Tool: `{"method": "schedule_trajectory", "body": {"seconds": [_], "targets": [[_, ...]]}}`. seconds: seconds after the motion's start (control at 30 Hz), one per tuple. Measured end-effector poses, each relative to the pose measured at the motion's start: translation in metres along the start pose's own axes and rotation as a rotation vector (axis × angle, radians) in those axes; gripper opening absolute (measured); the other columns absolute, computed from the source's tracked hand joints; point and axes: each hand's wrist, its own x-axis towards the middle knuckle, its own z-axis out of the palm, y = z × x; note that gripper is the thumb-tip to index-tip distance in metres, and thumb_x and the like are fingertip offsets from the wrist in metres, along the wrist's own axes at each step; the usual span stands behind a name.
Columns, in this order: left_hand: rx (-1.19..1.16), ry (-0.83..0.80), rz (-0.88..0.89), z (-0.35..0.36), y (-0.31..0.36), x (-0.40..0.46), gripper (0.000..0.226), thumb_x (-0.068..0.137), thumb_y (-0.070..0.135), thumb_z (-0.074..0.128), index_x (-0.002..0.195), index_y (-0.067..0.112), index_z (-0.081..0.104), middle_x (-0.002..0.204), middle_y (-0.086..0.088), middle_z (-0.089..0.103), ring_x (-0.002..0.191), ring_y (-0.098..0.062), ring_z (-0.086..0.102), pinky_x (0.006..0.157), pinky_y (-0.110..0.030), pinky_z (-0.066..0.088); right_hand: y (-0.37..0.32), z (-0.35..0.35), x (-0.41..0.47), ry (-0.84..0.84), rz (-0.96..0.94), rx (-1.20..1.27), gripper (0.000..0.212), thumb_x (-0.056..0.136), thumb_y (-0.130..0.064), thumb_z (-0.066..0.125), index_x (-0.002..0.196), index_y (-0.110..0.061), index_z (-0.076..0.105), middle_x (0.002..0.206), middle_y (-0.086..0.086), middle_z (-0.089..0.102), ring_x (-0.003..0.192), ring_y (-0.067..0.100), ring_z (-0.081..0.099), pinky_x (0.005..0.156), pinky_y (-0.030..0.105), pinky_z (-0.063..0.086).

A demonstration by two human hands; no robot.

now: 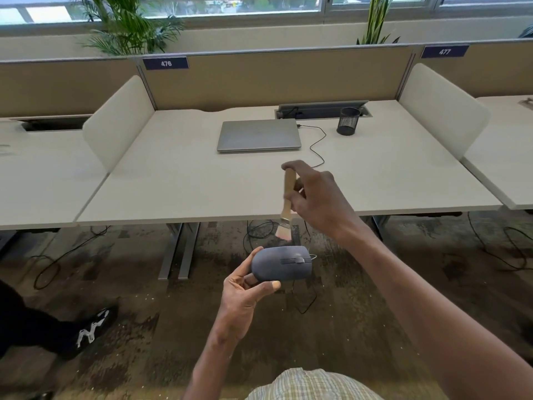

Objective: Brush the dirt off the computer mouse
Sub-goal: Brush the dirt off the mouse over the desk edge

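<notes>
Dusty grey plastic computer mouse (pixel 281 263) held up in mid-air over the carpet, in front of the tabletop (pixel 178 180) edge, prob. so dirt drops to the floor, not the work surface. Left hand (pixel 245 290) pinches its rear end, thumb below, fingers (pixel 255 256) behind; top w/ buttons turned toward the brush. Right hand (pixel 313 197) grips small wooden-handled paintbrush (pixel 287 206), pale bristles pointing down, just above the mouse, not touching. Divider labels read "476" (pixel 165 63) & "477" (pixel 444 51). No brand legible on mouse or closed silver laptop (pixel 259 135).
</notes>
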Motion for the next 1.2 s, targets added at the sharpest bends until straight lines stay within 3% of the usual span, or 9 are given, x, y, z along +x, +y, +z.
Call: {"method": "schedule_trajectory", "body": {"seconds": [0.17,0.3,0.43,0.53,0.67,0.87,1.0,1.07,1.2], "targets": [[0.015,-0.017,0.013,0.000,0.002,-0.001,0.069,0.064,0.013,0.093,0.127,0.035,0.075,0.120,-0.011,0.076,0.111,-0.028,0.074,0.082,-0.028,0.063,-0.006,0.013,0.013,-0.195,-0.037,0.370,0.041,0.092,0.014,0.054,0.120,-0.017,0.056,0.088,0.013,0.072,0.077,0.014,0.074,0.074,0.034,0.064],[-0.005,-0.030,-0.006,-0.004,0.005,0.000,0.070,0.062,0.011,0.093,0.126,0.034,0.075,0.115,-0.010,0.077,0.105,-0.024,0.075,0.080,-0.028,0.064,0.008,0.016,0.013,-0.316,-0.013,0.539,0.036,0.091,0.022,0.043,0.107,-0.009,0.051,0.086,0.020,0.072,0.084,0.031,0.072,0.078,0.043,0.063],[0.021,-0.070,-0.031,-0.005,0.003,-0.003,0.079,0.058,0.017,0.101,0.130,0.031,0.073,0.126,-0.014,0.073,0.116,-0.031,0.071,0.084,-0.031,0.064,0.032,0.003,0.017,-0.397,-0.013,0.552,0.035,0.090,0.024,0.041,0.102,-0.008,0.049,0.082,0.014,0.073,0.084,0.031,0.072,0.078,0.041,0.063],[0.003,-0.057,-0.030,-0.004,0.005,-0.002,0.082,0.056,0.024,0.104,0.131,0.030,0.072,0.129,-0.013,0.072,0.119,-0.032,0.070,0.084,-0.030,0.063,0.039,0.004,0.022,-0.348,0.000,0.570,0.042,0.085,0.028,0.036,0.100,-0.009,0.048,0.087,0.025,0.071,0.084,0.028,0.073,0.077,0.038,0.061],[-0.009,-0.084,-0.028,-0.002,0.010,0.003,0.080,0.058,0.021,0.103,0.131,0.028,0.072,0.128,-0.012,0.073,0.117,-0.030,0.072,0.083,-0.030,0.064,0.048,0.012,0.019,-0.398,-0.015,0.679,0.035,0.092,0.024,0.039,0.096,-0.010,0.047,0.093,0.030,0.067,0.093,0.037,0.071,0.081,0.038,0.060],[0.017,-0.076,-0.049,-0.005,0.007,0.001,0.081,0.056,0.025,0.104,0.131,0.031,0.072,0.129,-0.011,0.072,0.120,-0.032,0.070,0.086,-0.031,0.063,0.067,-0.003,0.025,-0.490,0.001,0.685,0.033,0.094,0.022,0.041,0.097,-0.010,0.046,0.092,0.043,0.056,0.086,0.027,0.070,0.078,0.036,0.059],[0.010,-0.090,-0.046,-0.001,0.009,0.004,0.079,0.056,0.027,0.104,0.129,0.031,0.074,0.129,-0.009,0.073,0.121,-0.031,0.070,0.084,-0.031,0.064,0.066,0.006,0.025,-0.457,0.016,0.768,0.025,0.098,0.016,0.043,0.100,-0.009,0.045,0.094,0.023,0.070,0.091,0.034,0.070,0.081,0.037,0.059],[0.004,-0.103,-0.047,0.000,0.010,0.005,0.081,0.054,0.023,0.105,0.129,0.029,0.074,0.129,-0.011,0.073,0.118,-0.031,0.071,0.083,-0.032,0.064,0.069,0.012,0.022,-0.478,0.021,0.807,0.022,0.099,0.014,0.043,0.101,-0.008,0.044,0.094,0.021,0.071,0.092,0.036,0.071,0.079,0.036,0.060],[-0.024,-0.098,-0.041,-0.003,0.011,0.004,0.084,0.051,0.020,0.105,0.129,0.030,0.074,0.124,-0.013,0.074,0.111,-0.030,0.074,0.082,-0.032,0.064,0.089,-0.002,0.019,-0.628,0.041,0.695,0.022,0.096,0.013,0.046,0.098,-0.008,0.050,0.088,0.014,0.072,0.091,0.034,0.071,0.080,0.041,0.060]]}}
